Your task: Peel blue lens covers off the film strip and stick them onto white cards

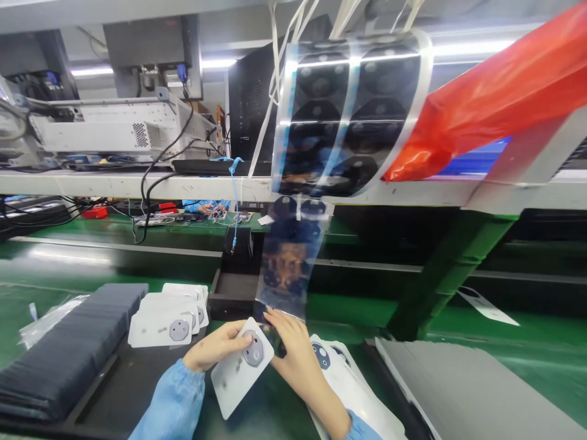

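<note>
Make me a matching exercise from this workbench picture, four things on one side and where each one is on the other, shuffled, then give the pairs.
Things
1. white card
2. clear film strip
3. dark stack
4. red plastic sheet

Places
A. upper right, over the shelf
B. in the left hand
C. hanging from above down to the right hand
D. far left on the bench

Pairs: 1-B, 2-C, 3-D, 4-A

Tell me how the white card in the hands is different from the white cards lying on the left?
The held card is tilted up between the left hand and right hand; the stacked cards lie flat on the dark tray. The held card is alone; the stacked cards overlap in a fanned pile. Both are white with a round grey piece.
</note>
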Motion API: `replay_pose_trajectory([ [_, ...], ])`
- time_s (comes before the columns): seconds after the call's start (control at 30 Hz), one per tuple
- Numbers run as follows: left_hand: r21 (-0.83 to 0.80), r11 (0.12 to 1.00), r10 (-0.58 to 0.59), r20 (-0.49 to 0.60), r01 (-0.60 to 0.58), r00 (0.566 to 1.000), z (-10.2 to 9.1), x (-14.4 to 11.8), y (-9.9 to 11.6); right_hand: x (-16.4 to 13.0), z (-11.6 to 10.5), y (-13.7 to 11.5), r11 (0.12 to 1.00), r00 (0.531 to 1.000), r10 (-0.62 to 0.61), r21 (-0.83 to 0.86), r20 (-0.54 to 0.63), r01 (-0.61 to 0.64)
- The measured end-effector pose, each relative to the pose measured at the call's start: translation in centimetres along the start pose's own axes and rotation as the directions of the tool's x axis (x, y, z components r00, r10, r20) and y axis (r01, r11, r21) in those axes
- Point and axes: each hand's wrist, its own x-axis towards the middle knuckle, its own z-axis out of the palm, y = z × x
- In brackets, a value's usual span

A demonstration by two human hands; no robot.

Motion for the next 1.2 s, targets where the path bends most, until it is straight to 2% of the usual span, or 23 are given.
replay_pose_trajectory([
  [0.23, 0.054, 0.996, 0.066, 0.046, -0.068, 0.997, 1.5, -3.0, 3.4, 0.9, -3.0, -2.8, 0.996, 0.986, -0.084, -0.002, -0.142, 0.085],
  [0.33, -0.118, 0.992, 0.049, -0.013, -0.050, 0.999, 2.3, -3.8, 4.0, 0.9, -3.9, -4.1, 0.989, 0.968, -0.151, -0.031, -0.201, 0.148],
  [0.47, -0.378, 0.925, -0.019, -0.152, -0.041, 0.988, 3.3, -3.6, 4.2, 0.8, -4.4, -4.9, 0.970, 0.934, -0.239, -0.118, -0.267, 0.215],
  [0.6, -0.499, 0.865, -0.105, -0.263, -0.042, 0.959, 3.9, -2.9, 4.1, 1.1, -4.6, -5.4, 0.932, 0.908, -0.308, -0.282, -0.284, 0.228],
  [0.8, -0.580, 0.814, -0.189, -0.306, -0.025, 0.933, 4.0, -2.7, 4.4, 1.3, -4.7, -5.5, 0.922, 0.886, -0.359, -0.261, -0.292, 0.287],
  [0.97, -0.595, 0.804, -0.221, -0.294, 0.003, 0.930, 4.0, -2.7, 4.1, 1.3, -4.2, -5.7, 0.949, 0.893, -0.293, -0.216, -0.343, 0.228],
  [1.1, -0.611, 0.791, -0.257, -0.279, 0.035, 0.925, 4.0, -2.5, 3.9, 1.7, -4.4, -6.2, 0.989, 0.917, -0.120, -0.128, -0.381, 0.076],
  [1.2, -0.615, 0.787, -0.263, -0.255, 0.054, 0.931, 4.0, -2.6, 4.1, 1.8, -4.8, -6.4, 0.997, 0.930, -0.008, -0.077, -0.367, -0.022],
])
